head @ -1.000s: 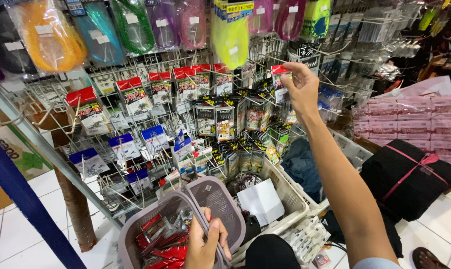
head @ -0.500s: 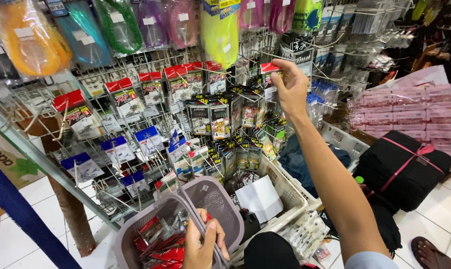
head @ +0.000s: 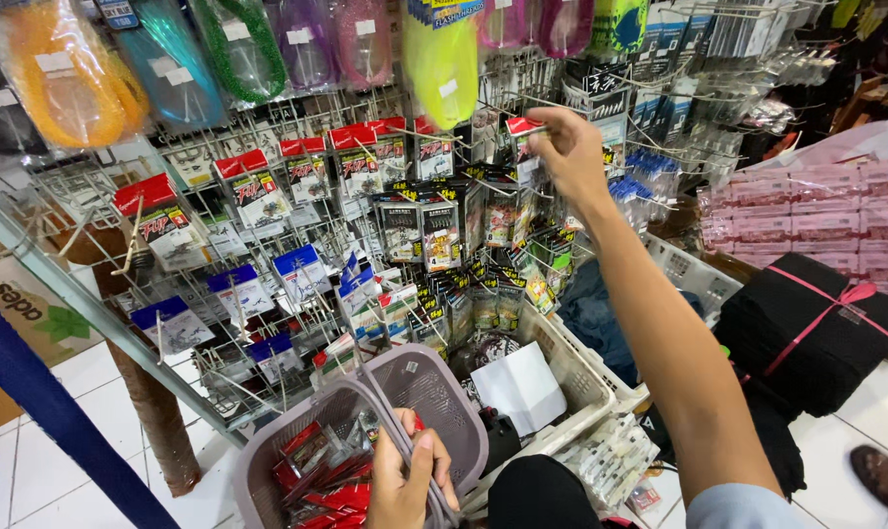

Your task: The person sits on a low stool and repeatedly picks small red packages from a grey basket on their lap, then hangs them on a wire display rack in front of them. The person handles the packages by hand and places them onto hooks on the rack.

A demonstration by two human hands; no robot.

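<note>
My right hand (head: 571, 147) is reaching up to the wire display rack (head: 268, 323), fingers pinching a small red-topped packet (head: 522, 129) at its upper left, level with the top row. My left hand (head: 405, 480) is gripping the handles of a grey basket (head: 434, 392) holding red packets, well below.

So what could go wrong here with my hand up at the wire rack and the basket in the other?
The right hand holds a small red-topped packet among crowded wire hooks, so neighbouring packets could snag and drop. The left hand grips the grey plastic basket by its handles only; it may tip and spill its red packets.
</note>
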